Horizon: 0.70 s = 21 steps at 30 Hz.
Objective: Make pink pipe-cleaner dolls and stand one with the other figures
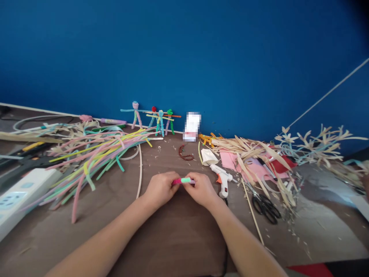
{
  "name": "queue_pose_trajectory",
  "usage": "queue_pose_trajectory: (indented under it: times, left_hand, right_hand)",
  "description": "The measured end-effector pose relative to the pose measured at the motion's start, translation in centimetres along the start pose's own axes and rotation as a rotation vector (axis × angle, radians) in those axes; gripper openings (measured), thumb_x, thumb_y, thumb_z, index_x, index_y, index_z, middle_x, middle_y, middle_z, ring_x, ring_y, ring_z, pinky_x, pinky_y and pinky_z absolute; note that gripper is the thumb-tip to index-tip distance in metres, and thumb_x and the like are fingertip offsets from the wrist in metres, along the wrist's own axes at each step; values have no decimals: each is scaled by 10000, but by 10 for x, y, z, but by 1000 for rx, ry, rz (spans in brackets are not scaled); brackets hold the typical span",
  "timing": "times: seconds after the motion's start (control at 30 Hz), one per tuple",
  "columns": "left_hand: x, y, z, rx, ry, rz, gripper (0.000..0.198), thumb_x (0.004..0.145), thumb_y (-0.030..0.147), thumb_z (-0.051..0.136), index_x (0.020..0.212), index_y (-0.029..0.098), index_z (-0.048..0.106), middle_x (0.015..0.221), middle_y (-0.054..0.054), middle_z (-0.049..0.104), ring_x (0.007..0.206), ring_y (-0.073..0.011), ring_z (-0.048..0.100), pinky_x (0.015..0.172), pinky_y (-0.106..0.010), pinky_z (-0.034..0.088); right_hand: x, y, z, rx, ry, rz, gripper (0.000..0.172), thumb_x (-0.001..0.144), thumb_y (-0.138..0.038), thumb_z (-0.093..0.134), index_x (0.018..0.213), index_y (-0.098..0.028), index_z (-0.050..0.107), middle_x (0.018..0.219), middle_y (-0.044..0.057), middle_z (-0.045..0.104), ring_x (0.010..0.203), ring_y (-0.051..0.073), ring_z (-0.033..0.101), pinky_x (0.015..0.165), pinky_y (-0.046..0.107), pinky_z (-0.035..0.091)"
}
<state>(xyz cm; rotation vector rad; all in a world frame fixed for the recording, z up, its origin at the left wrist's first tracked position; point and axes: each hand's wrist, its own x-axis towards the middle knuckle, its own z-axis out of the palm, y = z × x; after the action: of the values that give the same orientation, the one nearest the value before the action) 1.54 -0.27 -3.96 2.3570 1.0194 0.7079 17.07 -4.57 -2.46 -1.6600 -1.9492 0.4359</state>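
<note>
Both hands meet over the middle of the brown table [178, 238]. My left hand [163, 188] is closed on the bright pink end of a short pipe cleaner piece [186, 180]. Fingers of my right hand [201, 188] pinch its other end, where mint green and a bit of lilac show. Most of the piece is hidden in the fingers, so I cannot tell how its parts join. Just right of my right hand lies a white glue gun [225, 181] with an orange trigger. A ring of dark red beads [185, 156] lies beyond the hands.
Several pipe cleaner figures [160, 121] stand against the blue wall [184, 57], near a blurred-out white rectangle [192, 126]. Loose pipe cleaners [100, 157] and a power strip [29, 198] lie left. Black-handled scissors [266, 207], dry husk strips [245, 148] and pink sheets [229, 159] lie right.
</note>
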Motion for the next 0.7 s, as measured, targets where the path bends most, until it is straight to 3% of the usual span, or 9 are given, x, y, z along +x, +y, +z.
queue_pose_trajectory:
  times: [0.23,0.43,0.6,0.7]
  left_hand:
    - [6,-2,1,-708,-164,-356,153,636,250,570,733,133,588,517,18,516,424,-83,441,423,-192,327]
    - [8,-6,6,-1154,-119,-523,168,587,178,629,730,118,565,602,-15,575,415,-50,434,392,-166,287]
    - [9,-12,6,-1336,-133,-564,181,606,223,648,714,131,536,587,-2,560,417,-50,432,376,-159,281]
    - [10,-14,5,-1367,-99,-578,189,612,253,654,676,134,522,549,21,527,397,-39,403,358,-149,265]
  right_hand:
    - [9,14,7,447,80,174,176,708,-324,531,695,-155,581,624,5,585,570,110,514,541,212,388]
    - [14,27,5,644,261,210,209,719,-363,518,790,-166,531,531,-47,460,466,80,423,446,190,367]
    - [14,30,-27,660,444,289,234,699,-397,519,726,-166,538,531,-42,459,442,77,409,412,188,358]
    - [5,34,-59,574,446,355,264,701,-438,494,712,-176,516,464,-63,426,379,72,381,391,190,323]
